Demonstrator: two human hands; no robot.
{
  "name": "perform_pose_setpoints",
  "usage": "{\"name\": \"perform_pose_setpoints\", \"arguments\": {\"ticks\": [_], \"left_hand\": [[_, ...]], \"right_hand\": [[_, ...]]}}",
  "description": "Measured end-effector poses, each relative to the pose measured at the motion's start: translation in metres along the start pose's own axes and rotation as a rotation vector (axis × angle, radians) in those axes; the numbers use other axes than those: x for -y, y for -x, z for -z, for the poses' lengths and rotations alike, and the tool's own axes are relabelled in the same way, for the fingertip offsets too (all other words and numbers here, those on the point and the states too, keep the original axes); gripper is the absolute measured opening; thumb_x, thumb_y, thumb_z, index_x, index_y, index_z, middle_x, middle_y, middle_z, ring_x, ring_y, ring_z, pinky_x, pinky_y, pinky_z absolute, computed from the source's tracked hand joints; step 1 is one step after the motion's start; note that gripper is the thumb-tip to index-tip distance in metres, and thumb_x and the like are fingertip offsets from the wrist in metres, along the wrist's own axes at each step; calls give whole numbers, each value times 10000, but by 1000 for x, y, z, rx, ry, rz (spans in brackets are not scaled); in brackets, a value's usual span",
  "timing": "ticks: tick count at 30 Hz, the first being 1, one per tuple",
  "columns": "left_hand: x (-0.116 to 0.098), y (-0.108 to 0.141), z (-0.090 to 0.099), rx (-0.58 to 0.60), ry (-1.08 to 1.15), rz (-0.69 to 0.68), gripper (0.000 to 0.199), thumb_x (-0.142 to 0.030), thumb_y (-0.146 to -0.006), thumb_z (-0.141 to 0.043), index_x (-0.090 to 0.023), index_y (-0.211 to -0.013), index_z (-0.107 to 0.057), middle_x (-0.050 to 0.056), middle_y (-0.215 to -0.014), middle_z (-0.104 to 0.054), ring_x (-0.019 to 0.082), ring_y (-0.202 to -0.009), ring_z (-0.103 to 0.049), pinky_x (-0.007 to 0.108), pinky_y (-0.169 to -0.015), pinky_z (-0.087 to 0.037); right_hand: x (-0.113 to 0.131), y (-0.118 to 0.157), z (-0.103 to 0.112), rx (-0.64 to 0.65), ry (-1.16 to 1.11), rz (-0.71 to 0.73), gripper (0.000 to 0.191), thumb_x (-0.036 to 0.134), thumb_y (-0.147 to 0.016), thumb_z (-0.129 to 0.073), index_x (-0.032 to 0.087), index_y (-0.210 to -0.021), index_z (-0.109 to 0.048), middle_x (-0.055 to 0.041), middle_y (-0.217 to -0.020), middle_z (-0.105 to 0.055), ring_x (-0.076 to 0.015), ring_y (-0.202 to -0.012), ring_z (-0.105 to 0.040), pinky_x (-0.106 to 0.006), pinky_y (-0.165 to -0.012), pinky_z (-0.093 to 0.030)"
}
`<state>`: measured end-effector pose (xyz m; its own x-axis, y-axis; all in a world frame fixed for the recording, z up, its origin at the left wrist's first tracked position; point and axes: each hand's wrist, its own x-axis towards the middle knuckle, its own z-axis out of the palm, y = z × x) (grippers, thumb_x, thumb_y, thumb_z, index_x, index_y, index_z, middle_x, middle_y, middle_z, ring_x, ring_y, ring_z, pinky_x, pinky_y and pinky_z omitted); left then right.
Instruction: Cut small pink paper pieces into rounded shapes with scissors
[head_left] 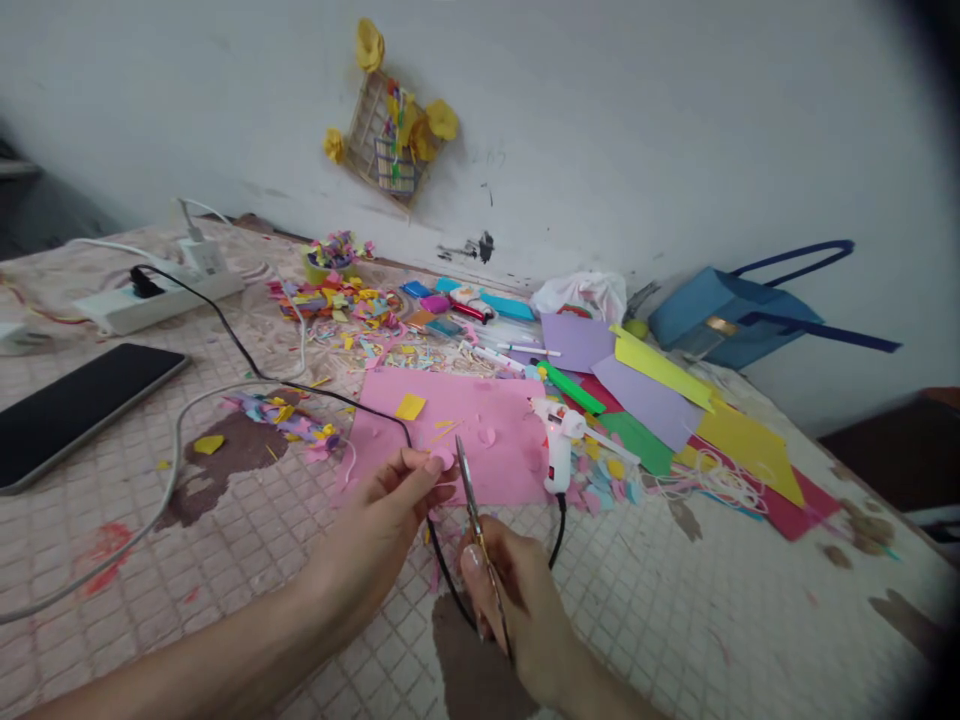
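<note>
Between its thumb and fingertips, my left hand (405,490) pinches a small pink paper piece (442,459) with a rounded edge. My right hand (517,590) is wrapped around the handles of a pair of scissors (469,490), blades pointing up and away, just right of the paper piece. The blades look nearly together and apart from the paper. Beneath both hands lies a pink paper sheet (457,395) with a yellow paper square (410,406) and small scraps on it. A white glue gun (559,445) rests at the sheet's right edge.
A black cord (232,345) runs from the white power strip (165,300) past my hands. A phone (82,410) lies at left. Coloured paper sheets (652,400) and tangled white string (720,480) lie at right. Behind are a pile of paper scraps (337,300) and a blue bag (735,315).
</note>
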<state>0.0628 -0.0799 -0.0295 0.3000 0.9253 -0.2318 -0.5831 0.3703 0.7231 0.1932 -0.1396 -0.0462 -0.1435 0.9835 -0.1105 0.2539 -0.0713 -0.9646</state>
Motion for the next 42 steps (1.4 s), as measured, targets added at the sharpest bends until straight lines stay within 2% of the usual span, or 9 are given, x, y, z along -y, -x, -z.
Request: {"name": "perform_pose_setpoints", "arguments": {"ticks": [11,18,24,30,37,42], "left_hand": [[6,-1,-14,-13,77,-52,126,-220,-769,-665,-160,-675,-605,-18,-743,-600,107,-777,-529,237,-798,-405],[6,-2,-15,-26,91,-57,136,-213,-742,-689,-155,-660,-597,-26,-722,-599,101,-754,-531,226,-775,-411],[6,-1,-15,-22,97,-74,133,-209,-739,-688,-155,-658,-597,-30,-703,-606,92,-733,-529,212,-756,-411],[5,-1,-17,-28,101,-77,136,-208,-709,-708,-158,-640,-602,-29,-682,-608,97,-706,-535,217,-726,-412],[7,-2,-15,-20,102,-81,124,-194,-749,-673,-157,-655,-601,-32,-693,-608,88,-724,-530,204,-742,-410],[6,-3,-15,-16,112,-82,117,-173,-762,-662,-158,-662,-602,-36,-697,-613,78,-728,-538,188,-744,-421]], "right_hand": [[0,-1,-2,-65,81,-4,467,624,-860,-344,201,-667,-391,66,-470,-347,-93,-429,-330,-225,-426,-230],[-1,-2,-2,-58,63,-31,448,617,-841,-411,201,-676,-413,66,-446,-366,-94,-399,-342,-225,-411,-225],[2,-2,-2,-55,108,-33,479,636,-859,-325,204,-665,-399,60,-434,-374,-94,-384,-345,-227,-402,-225],[-1,-1,-1,-65,127,-7,464,611,-872,-332,207,-652,-389,62,-435,-375,-89,-382,-344,-220,-400,-226],[-5,-2,-1,-56,120,-11,435,579,-883,-359,201,-673,-408,62,-443,-391,-84,-374,-353,-210,-393,-236],[0,-3,-3,-72,62,-15,488,633,-848,-369,200,-625,-395,66,-429,-365,-77,-361,-345,-203,-376,-242]]}}
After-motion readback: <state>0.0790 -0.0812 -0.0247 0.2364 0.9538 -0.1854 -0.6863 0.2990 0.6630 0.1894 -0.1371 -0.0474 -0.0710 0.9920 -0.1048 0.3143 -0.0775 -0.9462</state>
